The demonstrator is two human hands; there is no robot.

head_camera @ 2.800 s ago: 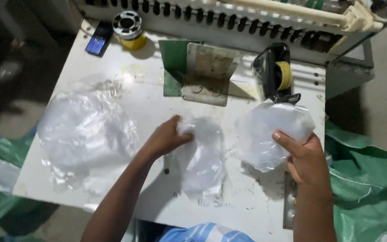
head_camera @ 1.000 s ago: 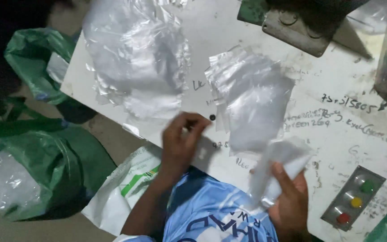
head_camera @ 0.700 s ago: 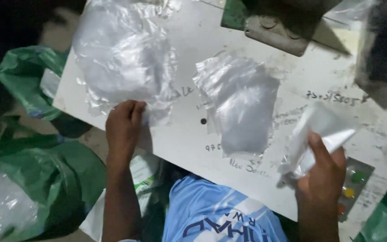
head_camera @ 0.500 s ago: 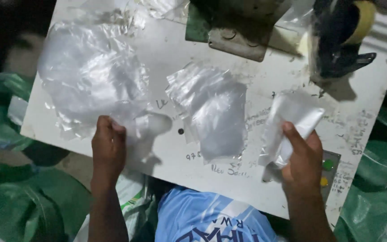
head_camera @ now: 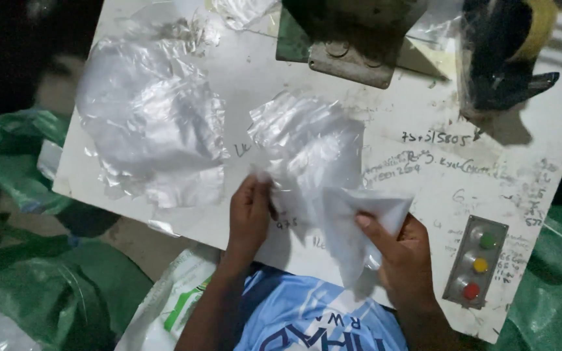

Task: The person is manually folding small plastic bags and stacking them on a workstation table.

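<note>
I see the right hand at abt 5 o'clock of the white table, thumb and fingers pinched on a folded clear plastic bag, lifted just off the surface, prob so the film hangs free and a layer can be peeled. Left hand at 6 o'clock, fingers curled narrow, tips pinching the near edge of the middle pile of clear bags, touching the held bag's left side. Bigger bag stack lies flat at 10 o'clock, well apart. Both wrists come in from the table's near edge, forearms angled inward, palms down. Tape dispenser at 1 o'clock, button box at 4, untouched.
</note>
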